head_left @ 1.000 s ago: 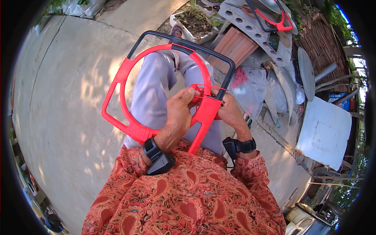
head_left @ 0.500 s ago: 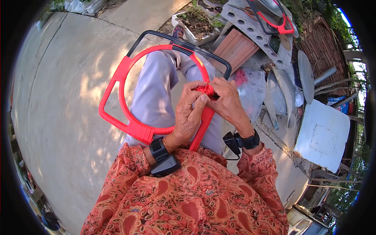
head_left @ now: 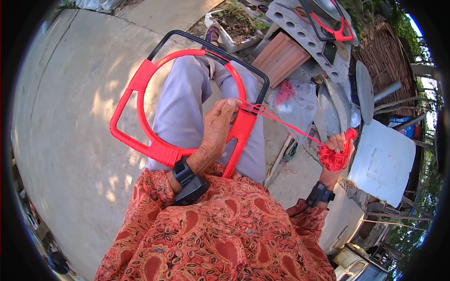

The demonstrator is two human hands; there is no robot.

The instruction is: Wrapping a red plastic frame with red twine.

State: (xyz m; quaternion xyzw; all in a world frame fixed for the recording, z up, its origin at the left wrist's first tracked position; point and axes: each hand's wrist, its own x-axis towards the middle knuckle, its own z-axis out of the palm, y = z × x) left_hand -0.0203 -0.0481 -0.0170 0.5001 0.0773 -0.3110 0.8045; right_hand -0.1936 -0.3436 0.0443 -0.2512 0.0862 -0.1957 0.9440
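Across my lap lies a black tube frame (head_left: pixel 168 39) with a ring inside it, and much of both is wound in red cord (head_left: pixel 161 153). My left hand (head_left: pixel 217 122) is closed at the right side of the ring, its thumb and fingers pinching where the winding meets the black tube. Off to the right, my right hand (head_left: pixel 335 149) grips a loose bundle of red cord (head_left: pixel 335 157). From that bundle a strand (head_left: pixel 297 130) runs taut back to the frame, with a small loop beside the tube. The left fingertips are partly hidden.
A similar red and black frame (head_left: pixel 335 33) rests on a perforated concrete block (head_left: pixel 293 21) at the upper right. Nearby are a terracotta tile (head_left: pixel 281 58), a clear plastic bag (head_left: pixel 294 110), a white board (head_left: pixel 382 161) and a white planter (head_left: pixel 225 40). Concrete floor (head_left: pixel 70 122) stretches to the left.
My right hand has moved away from the frame to the right with the cord bundle, drawing the strand out. My left hand stays at the frame, which has shifted slightly left and up.
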